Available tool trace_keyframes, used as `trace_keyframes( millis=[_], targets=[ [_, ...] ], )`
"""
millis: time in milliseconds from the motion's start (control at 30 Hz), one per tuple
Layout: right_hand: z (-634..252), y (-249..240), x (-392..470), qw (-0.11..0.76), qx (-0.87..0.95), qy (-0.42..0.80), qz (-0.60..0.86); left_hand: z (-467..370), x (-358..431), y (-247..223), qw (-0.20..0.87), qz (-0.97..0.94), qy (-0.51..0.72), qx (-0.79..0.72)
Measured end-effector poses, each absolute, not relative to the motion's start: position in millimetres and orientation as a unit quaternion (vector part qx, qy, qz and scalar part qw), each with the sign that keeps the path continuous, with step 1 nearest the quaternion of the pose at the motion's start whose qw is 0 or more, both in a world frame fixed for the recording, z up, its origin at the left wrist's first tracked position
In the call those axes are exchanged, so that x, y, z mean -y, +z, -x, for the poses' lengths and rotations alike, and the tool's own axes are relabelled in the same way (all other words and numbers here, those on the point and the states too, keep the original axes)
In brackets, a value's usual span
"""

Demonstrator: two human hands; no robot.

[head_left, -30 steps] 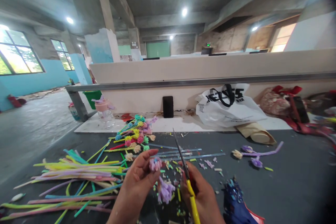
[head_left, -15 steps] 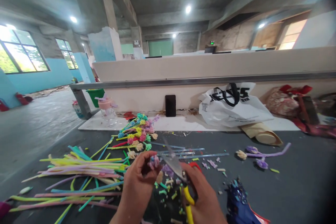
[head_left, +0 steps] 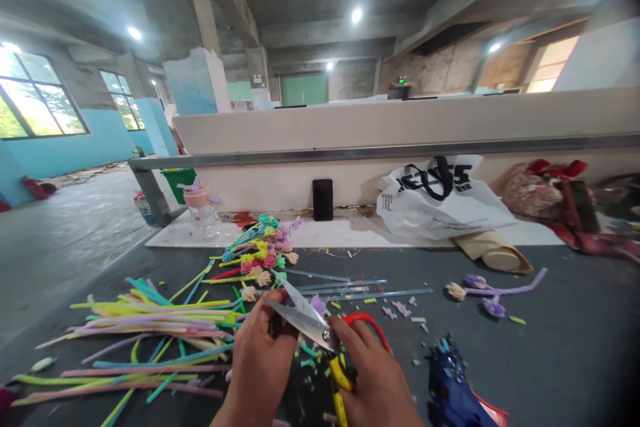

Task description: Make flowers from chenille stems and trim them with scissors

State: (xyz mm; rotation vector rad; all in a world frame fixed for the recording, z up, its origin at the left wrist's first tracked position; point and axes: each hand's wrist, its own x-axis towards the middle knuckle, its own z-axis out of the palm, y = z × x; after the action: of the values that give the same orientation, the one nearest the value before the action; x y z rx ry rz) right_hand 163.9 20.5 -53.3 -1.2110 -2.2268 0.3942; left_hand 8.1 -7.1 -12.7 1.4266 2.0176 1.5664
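My right hand (head_left: 373, 373) grips scissors (head_left: 306, 325) with red and yellow handles. Their blades are spread and point left, across the fingertips of my left hand (head_left: 263, 353). That hand is closed in a pinch; half a second ago a small purple-and-blue fuzzy flower piece showed in it, now hidden behind blades and fingers. Just beyond the blades is a purple flower piece (head_left: 319, 305). Several colourful pipe-cleaner flowers (head_left: 265, 250) lie bunched beyond my left hand. To its left spreads a pile of pastel pipe cleaners (head_left: 150, 320).
Clear sticks (head_left: 360, 290) and cut scraps (head_left: 400, 309) lie on the dark tabletop. A purple flower stem (head_left: 510, 291) and a dark blue tool (head_left: 453, 383) are on the right. Behind stand a phone (head_left: 323, 200), a pink-lidded bottle (head_left: 201, 213) and a white bag (head_left: 445, 203).
The scissors have opened wider and moved left, up to my left fingertips. The red handle loop now shows more fully. The flower piece in my left hand has gone out of sight.
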Motion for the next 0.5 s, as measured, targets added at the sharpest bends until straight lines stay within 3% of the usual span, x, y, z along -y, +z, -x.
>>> trace_keyframes(
  millis=[200,500],
  targets=[
    [-166.2,-52.4,-21.2,0.278,0.835,0.159,0.447,-8.9,8.2,-13.4,0.119,-0.499,0.517,-0.685],
    [-166.5,-55.2,-21.9,0.335,0.831,0.167,0.410,-7.9,8.3,-15.9,0.115,-0.509,0.506,-0.686]
  ],
)
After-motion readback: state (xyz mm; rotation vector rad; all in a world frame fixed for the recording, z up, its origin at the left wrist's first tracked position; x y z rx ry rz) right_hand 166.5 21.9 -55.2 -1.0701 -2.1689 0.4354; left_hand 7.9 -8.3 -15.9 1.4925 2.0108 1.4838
